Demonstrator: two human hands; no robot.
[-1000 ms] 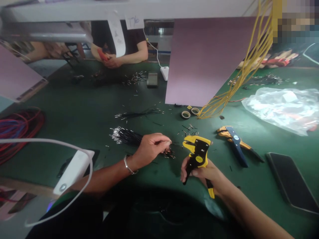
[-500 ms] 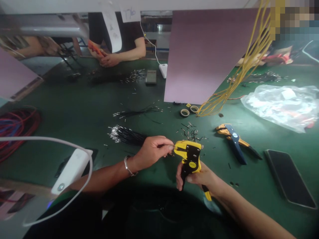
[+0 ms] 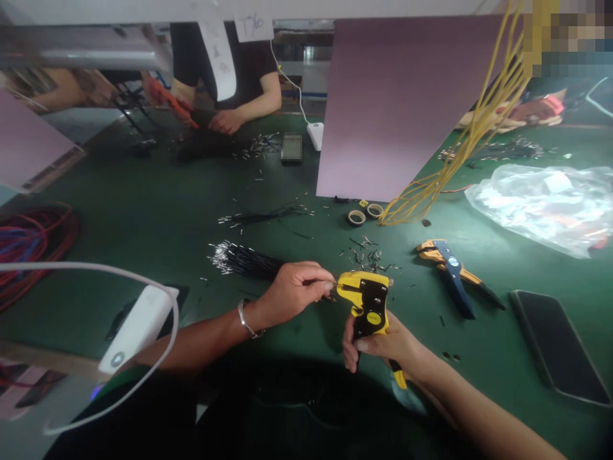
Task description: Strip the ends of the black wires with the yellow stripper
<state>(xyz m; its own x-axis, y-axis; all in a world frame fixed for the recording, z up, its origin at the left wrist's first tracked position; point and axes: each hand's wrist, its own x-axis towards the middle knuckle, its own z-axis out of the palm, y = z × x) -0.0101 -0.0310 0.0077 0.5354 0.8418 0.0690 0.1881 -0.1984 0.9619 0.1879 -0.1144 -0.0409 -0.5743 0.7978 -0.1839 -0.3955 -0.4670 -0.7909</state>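
Observation:
My right hand is wrapped round the handles of a yellow and black wire stripper, its jaws pointing left. Thumb and fingertips of my left hand are pinched on a thin wire right at the stripper's jaws; whether its end lies inside them I cannot tell. Behind my left hand a thick bundle of black wires with bright metal ends lies on the green table. Short black wire scraps are scattered just beyond the stripper.
A second wire stripper, blue and orange, and a phone lie on the right. Yellow wires hang beside a purple panel. Two tape rolls, a plastic bag and a white power bank are around. Co-workers sit opposite.
The stripper and my right hand have shifted very slightly right, and the fingers on its handle look a little looser. My left hand stays put. Across the table, a co-worker's hands have moved apart.

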